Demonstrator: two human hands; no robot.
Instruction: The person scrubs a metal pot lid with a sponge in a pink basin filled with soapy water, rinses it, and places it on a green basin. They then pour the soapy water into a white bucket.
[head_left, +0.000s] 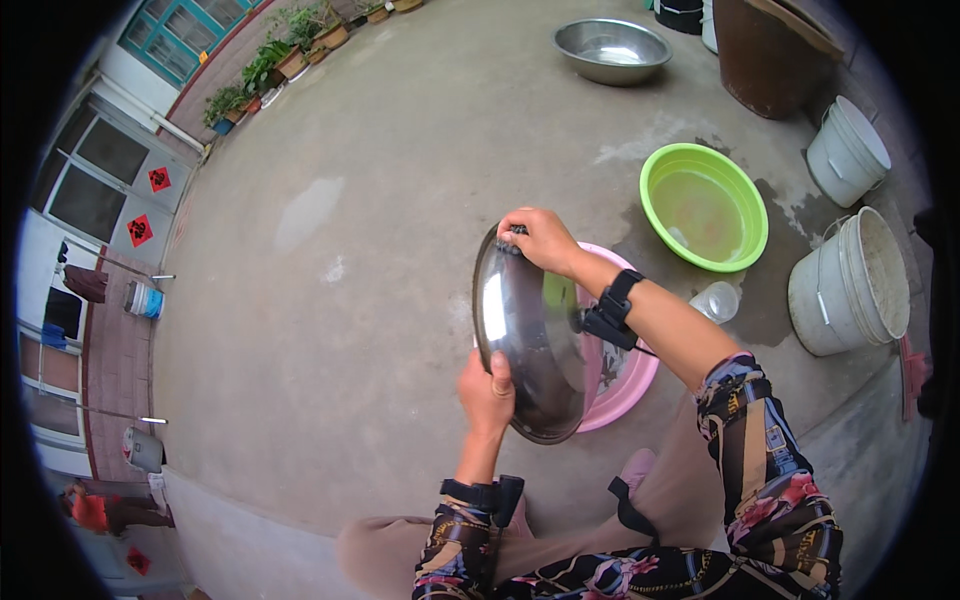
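A round glass pot lid (517, 330) with a metal rim is held tilted on edge in front of me. My left hand (486, 390) grips its near left rim, with the thumb over the face of the lid. At the far rim, my right hand (544, 236) presses a dark steel wool scrubber (511, 241) against the lid. Behind and partly under the lid stands a pink plastic basin (641, 375). Its contents are mostly hidden, though some dark shapes show through the gap.
Right of the basin are a lime-green basin (705, 206) of cloudy water, a clear plastic cup (720, 301) and white buckets (829, 300) (844, 154). A steel bowl (611, 52) and a brown vat (772, 64) stand farther off. A person in red (90, 512) is at far left.
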